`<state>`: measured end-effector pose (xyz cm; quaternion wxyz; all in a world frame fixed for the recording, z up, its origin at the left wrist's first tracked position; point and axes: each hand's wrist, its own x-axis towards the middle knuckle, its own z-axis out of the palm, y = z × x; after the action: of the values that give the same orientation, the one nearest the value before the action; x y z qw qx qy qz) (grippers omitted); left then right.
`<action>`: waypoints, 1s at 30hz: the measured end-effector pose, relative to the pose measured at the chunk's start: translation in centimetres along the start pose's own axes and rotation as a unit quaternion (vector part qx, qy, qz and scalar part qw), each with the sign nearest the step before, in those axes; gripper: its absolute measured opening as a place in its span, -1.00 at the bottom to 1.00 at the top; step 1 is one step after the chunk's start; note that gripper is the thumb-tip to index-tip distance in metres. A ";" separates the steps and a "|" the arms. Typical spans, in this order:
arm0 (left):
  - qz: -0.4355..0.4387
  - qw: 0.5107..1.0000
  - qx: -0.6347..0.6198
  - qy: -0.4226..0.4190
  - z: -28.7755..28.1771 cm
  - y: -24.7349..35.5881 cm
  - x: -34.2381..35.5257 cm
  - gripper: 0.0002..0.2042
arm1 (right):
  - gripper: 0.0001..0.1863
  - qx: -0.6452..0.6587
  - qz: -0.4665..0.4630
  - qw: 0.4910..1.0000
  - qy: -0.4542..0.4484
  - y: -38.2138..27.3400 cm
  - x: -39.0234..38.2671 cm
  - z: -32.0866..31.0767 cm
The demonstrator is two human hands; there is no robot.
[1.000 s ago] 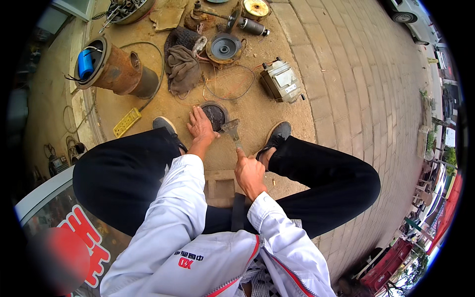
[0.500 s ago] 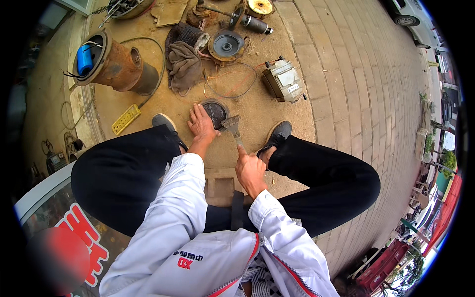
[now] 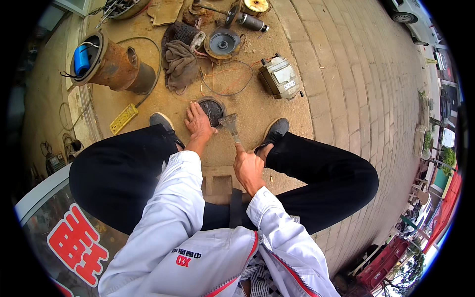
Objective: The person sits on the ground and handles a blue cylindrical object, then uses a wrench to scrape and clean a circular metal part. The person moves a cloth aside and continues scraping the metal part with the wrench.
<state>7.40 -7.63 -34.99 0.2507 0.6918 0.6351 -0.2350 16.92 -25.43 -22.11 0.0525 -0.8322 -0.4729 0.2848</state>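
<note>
Our left hand [image 3: 199, 123] is spread open on the left edge of the disc [image 3: 213, 110], which sits between our shoes [image 3: 277, 128], while our right hand [image 3: 248, 168] is wrapped round a scraper [image 3: 231, 126], blade right by the rim.

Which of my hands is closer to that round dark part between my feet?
Left. Your left hand rests against the left side of the round dark part; your right hand is apart from it, nearer your body, gripping a scraper.
</note>
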 end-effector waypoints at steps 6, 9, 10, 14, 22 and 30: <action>-0.006 1.000 0.006 0.004 0.7 -0.2 -1.0 0.41 | -0.56 -0.017 -0.003 1.000 0.001 -0.3 1.5 0.5; -0.010 0.999 -0.004 -0.030 0.1 0.4 -1.2 0.38 | -0.54 -0.028 0.000 1.000 -0.009 -0.1 0.7 0.7; -0.007 1.000 -0.007 -0.022 0.0 0.4 -0.9 0.38 | -0.55 -0.030 0.004 0.999 -0.017 -0.1 0.5 0.6; -0.008 1.000 -0.006 0.002 0.3 0.2 -0.6 0.39 | -0.53 -0.020 -0.001 0.999 -0.026 -0.1 0.9 0.4; -0.001 1.000 -0.012 -0.004 0.2 0.2 -1.3 0.39 | -0.54 -0.027 -0.020 0.999 0.010 0.0 1.6 0.6; -0.001 1.000 -0.018 -0.010 0.4 0.1 -0.7 0.39 | -0.60 0.007 -0.013 1.000 0.013 0.4 0.6 1.2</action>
<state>7.39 -8.45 -34.84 0.2692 0.6842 0.6372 -0.2308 16.83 -25.41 -23.50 0.0678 -0.8293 -0.4807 0.2769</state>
